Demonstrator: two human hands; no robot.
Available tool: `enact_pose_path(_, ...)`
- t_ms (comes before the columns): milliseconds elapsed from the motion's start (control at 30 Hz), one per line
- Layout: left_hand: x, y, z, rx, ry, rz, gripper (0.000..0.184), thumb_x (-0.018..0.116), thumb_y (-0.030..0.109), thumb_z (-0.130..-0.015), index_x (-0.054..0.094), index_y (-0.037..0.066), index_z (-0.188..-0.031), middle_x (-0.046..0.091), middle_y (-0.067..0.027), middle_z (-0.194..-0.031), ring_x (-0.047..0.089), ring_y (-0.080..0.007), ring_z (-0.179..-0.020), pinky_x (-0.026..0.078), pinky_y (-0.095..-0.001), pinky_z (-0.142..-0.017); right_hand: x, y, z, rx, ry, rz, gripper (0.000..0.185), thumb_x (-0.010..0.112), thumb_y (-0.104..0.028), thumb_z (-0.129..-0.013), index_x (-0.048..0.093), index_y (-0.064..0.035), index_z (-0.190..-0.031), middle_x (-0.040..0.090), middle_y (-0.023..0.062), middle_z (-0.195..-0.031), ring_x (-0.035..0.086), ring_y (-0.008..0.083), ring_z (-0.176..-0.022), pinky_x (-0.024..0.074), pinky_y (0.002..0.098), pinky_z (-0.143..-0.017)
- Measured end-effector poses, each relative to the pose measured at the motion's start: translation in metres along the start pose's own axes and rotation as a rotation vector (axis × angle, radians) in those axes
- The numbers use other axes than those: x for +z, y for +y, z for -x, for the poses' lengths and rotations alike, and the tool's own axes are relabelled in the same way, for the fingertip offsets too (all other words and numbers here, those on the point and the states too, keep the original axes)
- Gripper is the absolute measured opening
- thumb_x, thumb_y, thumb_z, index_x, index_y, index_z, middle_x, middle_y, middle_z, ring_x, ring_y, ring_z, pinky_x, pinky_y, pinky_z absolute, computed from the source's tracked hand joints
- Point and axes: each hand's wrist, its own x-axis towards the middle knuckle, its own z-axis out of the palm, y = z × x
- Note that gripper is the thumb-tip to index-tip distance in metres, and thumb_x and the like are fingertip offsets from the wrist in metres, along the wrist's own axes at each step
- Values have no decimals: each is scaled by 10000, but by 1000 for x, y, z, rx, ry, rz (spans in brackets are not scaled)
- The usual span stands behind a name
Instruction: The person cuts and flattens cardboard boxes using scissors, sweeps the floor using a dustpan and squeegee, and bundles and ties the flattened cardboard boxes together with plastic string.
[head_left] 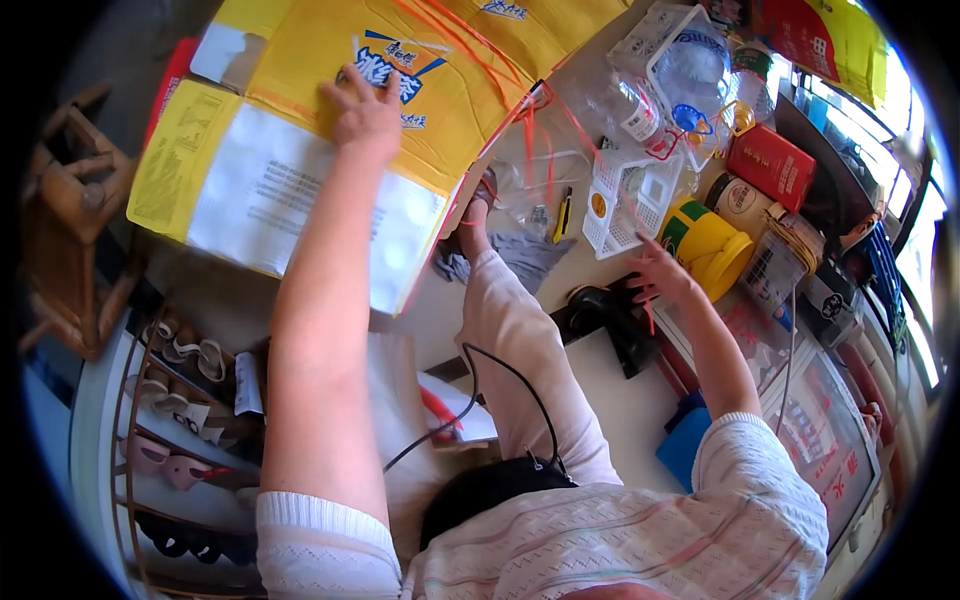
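My left hand [365, 120] lies on a flattened yellow cardboard box [300, 70] with blue and white printing, its fingers spread. Orange-red plastic strapping [465, 40] runs across the cardboard and trails down past its right edge. My right hand [662, 275] is stretched out at the right with fingers apart, close to the lower edge of a white plastic basket [625, 205] and left of a yellow bucket [715, 250]. A thin red strand shows just below that hand; whether the fingers touch it I cannot tell. A yellow utility knife [563, 215] lies on the floor between my hands.
Plastic bottles [640, 115], a red box [770, 165] and other containers crowd the right side. Black boots [620, 335] stand below my right hand. At left are a wooden stool [85, 210] and a shoe rack [185, 420]. A grey cloth [520, 262] lies by my foot.
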Motion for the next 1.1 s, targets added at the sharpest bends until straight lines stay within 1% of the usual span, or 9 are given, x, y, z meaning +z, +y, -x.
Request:
enact_pose_path(167,3,0,0,5,51,51,619,342,2,-856,190,266,-1395,-24,-216,-1443,63,-535,-1267,439,-381,-913,-44,-27,-60,-438,683,1089,361,635,-230,-712,610,-65,-1032,530,182,-1094,530,326,-990,445,381,-804)
enact_pose_path(300,5,1,0,9,63,46,631,352,-13,-845,200,262,-1392,-22,-217,-1442,73,-530,-1268,441,-374,-914,56,-198,-56,-1068,518,423,437,629,-333,-749,564,-73,-1094,600,147,-1038,571,292,-970,449,348,-814)
enact_pose_path(367,-1,2,4,8,39,-30,570,346,74,-885,179,264,-1395,-22,-227,-1438,78,-524,-1270,438,-377,-917,105,-262,-88,-1091,538,557,569,648,-397,-713,492,-111,-1179,568,108,-1128,533,265,-1048,422,365,-876)
enact_pose_path(500,15,2,-9,-16,68,-38,496,297,302,-941,119,267,-1402,-25,-255,-1426,87,-514,-1272,431,-398,-919,171,-316,-98,-703,711,716,351,537,-281,-793,538,-121,-1105,546,86,-1108,481,239,-1099,380,450,-885)
enact_pose_path(567,49,-4,-34,-74,85,166,515,255,402,-934,96,262,-1403,-27,-261,-1423,83,-513,-1272,426,-406,-919,182,-304,-106,-919,753,772,227,493,-181,-788,610,-36,-919,565,108,-1055,525,243,-1025,409,428,-836)
enact_pose_path(633,57,-6,-42,-97,100,262,517,248,412,-934,95,256,-1403,-34,-262,-1422,74,-515,-1272,424,-409,-918,184,-295,-113,-1118,691,550,239,521,-193,-798,611,-9,-922,609,143,-910,592,243,-845,460,374,-716)
enact_pose_path(733,42,-5,-29,-40,106,157,549,334,227,-900,117,241,-1404,-32,-269,-1420,81,-537,-1259,427,-402,-913,193,-271,-66,-862,109,-295,257,571,-226,-798,602,18,-871,616,166,-730,592,254,-643,463,340,-580)
enact_pose_path(800,16,0,-6,46,109,-30,707,448,17,-815,120,227,-1406,-5,-294,-1411,126,-572,-1232,433,-393,-909,199,-237,-37,-1127,288,-152,309,599,-274,-797,580,33,-770,577,171,-608,573,250,-562,443,356,-536)
enact_pose_path(1100,15,11,-5,23,94,13,606,388,50,-839,193,228,-1384,-33,-290,-1413,46,-585,-1236,434,-418,-909,149,-180,70,-1170,-69,-119,227,496,-184,-898,590,16,-950,569,62,-687,508,100,-635,435,249,-589)
